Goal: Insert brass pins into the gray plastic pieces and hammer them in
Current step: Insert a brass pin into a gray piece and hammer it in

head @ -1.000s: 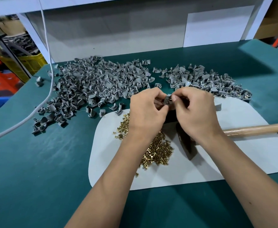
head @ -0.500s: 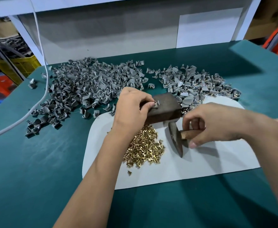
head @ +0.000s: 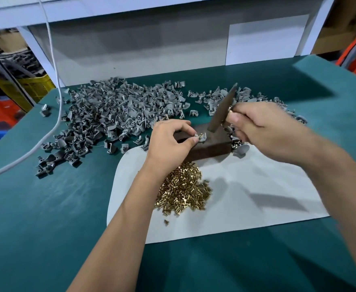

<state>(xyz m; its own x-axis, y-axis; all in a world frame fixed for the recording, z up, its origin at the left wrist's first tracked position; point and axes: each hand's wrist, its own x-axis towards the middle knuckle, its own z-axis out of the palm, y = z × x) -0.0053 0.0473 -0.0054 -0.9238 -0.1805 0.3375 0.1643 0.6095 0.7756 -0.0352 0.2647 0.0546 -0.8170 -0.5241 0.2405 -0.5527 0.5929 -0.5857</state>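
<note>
since half a second ago, right hand (head: 263, 128) has lifted the hammer (head: 222, 109) off the white sheet (head: 257, 186); its dark metal head now hangs tilted above the block (head: 209, 142), lower face just over the top surface, slightly motion-blurred. right fingers are curled round the wooden handle close under the head; most of the handle is hidden by the hand. left hand (head: 171, 140) stays at the block's left end, thumb and forefinger pinching one gray plastic piece (head: 200, 137) seated on the block top, with a glint of brass showing in it.

materials: block is dark brown, rectangular, matte, standing on the far edge of the sheet. sheet is pale, flat, with rounded corners, lying on a teal table covering (head: 46, 218). brass pins (head: 182, 191) form a loose, shiny heap of short cylindrical bits on the sheet, just near of the block and partly under the left wrist; one stray pin lies apart toward the sheet's near edge. gray plastic pieces (head: 114, 114) lie in a broad dull heap, curved and wedge-like, to the far left; a smaller heap (head: 217, 98) lies behind the hammer. white cable (head: 55, 91) droops across the left side.
</note>
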